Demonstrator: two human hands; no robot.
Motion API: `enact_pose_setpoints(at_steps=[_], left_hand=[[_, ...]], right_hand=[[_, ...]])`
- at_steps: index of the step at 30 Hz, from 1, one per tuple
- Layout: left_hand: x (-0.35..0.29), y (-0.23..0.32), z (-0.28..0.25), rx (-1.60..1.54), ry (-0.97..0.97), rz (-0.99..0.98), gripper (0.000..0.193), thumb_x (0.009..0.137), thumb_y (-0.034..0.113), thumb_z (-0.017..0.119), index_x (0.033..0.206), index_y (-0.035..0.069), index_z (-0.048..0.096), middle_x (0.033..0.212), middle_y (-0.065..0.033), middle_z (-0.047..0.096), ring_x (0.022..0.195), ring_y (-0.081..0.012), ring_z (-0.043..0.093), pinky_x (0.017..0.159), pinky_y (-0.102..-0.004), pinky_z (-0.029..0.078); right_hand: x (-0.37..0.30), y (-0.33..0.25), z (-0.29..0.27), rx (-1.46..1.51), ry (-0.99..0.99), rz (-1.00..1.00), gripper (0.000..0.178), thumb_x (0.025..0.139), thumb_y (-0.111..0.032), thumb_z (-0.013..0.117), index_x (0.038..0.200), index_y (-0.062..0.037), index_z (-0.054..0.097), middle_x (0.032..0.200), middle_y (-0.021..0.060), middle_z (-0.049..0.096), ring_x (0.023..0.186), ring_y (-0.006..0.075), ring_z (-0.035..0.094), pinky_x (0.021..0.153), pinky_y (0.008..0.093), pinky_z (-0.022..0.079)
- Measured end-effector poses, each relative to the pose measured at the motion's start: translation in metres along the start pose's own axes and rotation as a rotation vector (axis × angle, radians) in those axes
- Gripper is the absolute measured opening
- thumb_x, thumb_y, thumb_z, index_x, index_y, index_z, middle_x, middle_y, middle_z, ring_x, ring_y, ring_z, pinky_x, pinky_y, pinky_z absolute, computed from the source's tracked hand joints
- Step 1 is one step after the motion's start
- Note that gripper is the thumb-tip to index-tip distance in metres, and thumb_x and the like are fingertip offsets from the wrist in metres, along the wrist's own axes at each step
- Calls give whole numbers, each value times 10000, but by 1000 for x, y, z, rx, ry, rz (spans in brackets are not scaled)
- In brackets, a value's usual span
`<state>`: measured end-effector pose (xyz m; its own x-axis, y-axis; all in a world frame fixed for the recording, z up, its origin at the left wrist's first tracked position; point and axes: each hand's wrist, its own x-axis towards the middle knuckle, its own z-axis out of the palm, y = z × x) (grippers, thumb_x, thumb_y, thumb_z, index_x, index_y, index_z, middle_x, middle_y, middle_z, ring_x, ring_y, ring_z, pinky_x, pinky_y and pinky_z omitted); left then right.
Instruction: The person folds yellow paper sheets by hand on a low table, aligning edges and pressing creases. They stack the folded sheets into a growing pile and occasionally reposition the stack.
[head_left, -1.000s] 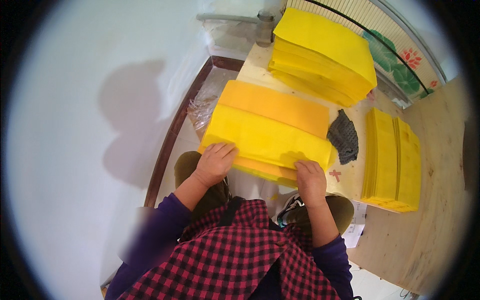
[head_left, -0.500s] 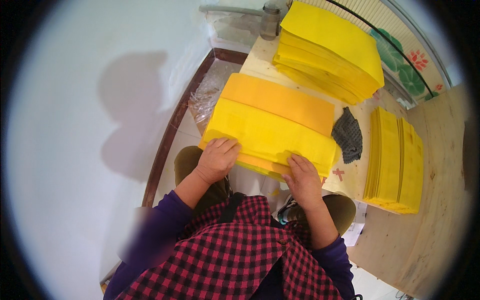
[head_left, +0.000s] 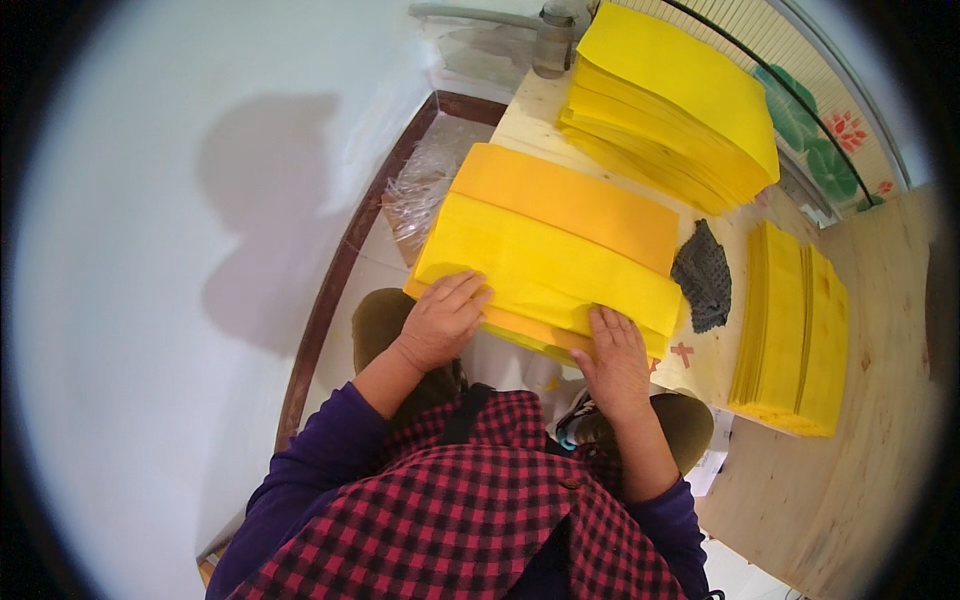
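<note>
A folded yellow felt-like sheet (head_left: 545, 262) lies in front of me over an orange sheet (head_left: 570, 200), which shows as a band beyond it and a strip along the near edge. My left hand (head_left: 446, 318) rests on the near left part of the yellow sheet, fingers stretched out and lying flat. Near its right end, my right hand (head_left: 617, 362) presses down with fingers extended and the thumb apart, over the near folded edge. Neither hand is wrapped around anything. What lies beneath the sheets is mostly hidden.
On the wooden table (head_left: 702, 362), a tall yellow stack (head_left: 680, 85) stands at the back. A dark grey cloth (head_left: 703, 275) lies to the right, beside folded yellow bundles (head_left: 790, 330). A clear jar (head_left: 553, 45) is at the far corner. Clear plastic wrap (head_left: 420, 185) lies left.
The whole scene has shifted slightly to the right in the view. Both hands remain on the near part of the yellow sheet, with hardly any movement against it.
</note>
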<state>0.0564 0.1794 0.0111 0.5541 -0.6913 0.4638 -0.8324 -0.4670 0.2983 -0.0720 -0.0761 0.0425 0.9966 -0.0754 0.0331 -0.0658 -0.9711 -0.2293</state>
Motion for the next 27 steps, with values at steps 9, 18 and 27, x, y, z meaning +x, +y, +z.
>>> enact_pose_setpoints(at_steps=[9, 18, 27], left_hand=[[-1, 0, -1, -20, -55, -19, 385, 784, 113, 674, 1154, 25, 617, 1248, -136, 573, 1202, -305, 520, 1030, -423, 402], [-1, -4, 2, -4, -106, -18, 399, 786, 126, 676, 1168, 38, 608, 1255, -127, 566, 1209, -303, 509, 1030, -425, 397], [0, -2, -1, 17, -121, -36, 420, 802, 156, 666, 1202, 53, 591, 1274, -118, 557, 1236, -291, 491, 1066, -438, 359]], right_hand=[[31, -1, -20, 41, -105, 40, 631, 876, -284, 617, 1391, 7, 400, 1391, 233, 446, 1270, 406, 425, 1072, 459, 336], [96, 37, -30, 78, 132, -15, 568, 877, -292, 627, 1335, 6, 472, 1336, 217, 514, 1221, 385, 492, 1031, 429, 400], [66, 36, -23, 239, 70, 2, 462, 835, -167, 657, 1242, 26, 556, 1268, 233, 562, 1193, 385, 513, 1031, 418, 403]])
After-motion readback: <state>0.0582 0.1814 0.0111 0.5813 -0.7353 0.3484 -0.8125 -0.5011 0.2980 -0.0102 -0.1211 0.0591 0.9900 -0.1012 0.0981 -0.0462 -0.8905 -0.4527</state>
